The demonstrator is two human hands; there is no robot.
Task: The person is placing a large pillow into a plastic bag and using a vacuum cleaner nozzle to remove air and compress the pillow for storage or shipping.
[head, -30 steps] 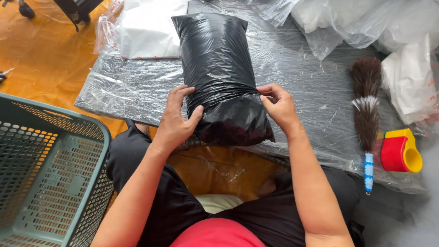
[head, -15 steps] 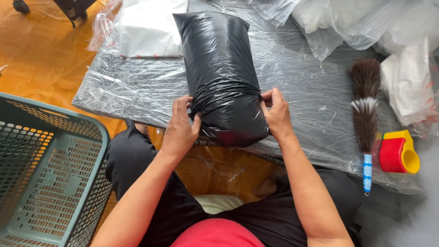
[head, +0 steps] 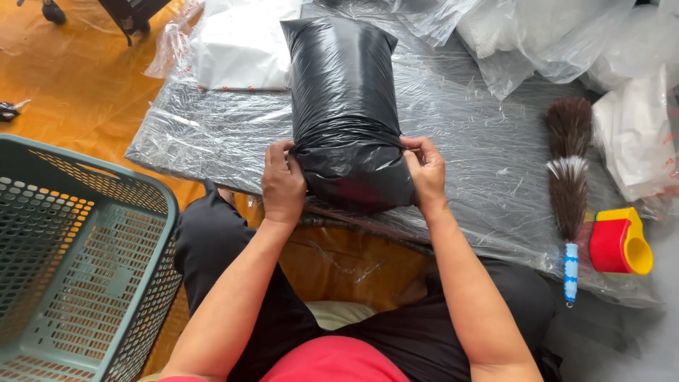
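Plastic-wrapped table (head: pixel 212 134), both hands, left hand (head: pixel 283 185) and right hand (head: pixel 426 173), fingers pinching black bag (head: pixel 346 106) sides.

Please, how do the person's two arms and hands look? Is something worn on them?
Both forearms are bare up to the lower edge of the picture: no sleeves show. The left hand and the right hand wear no gloves, and I see no watch, bracelet or ring. Whether the nails are painted cannot be told.
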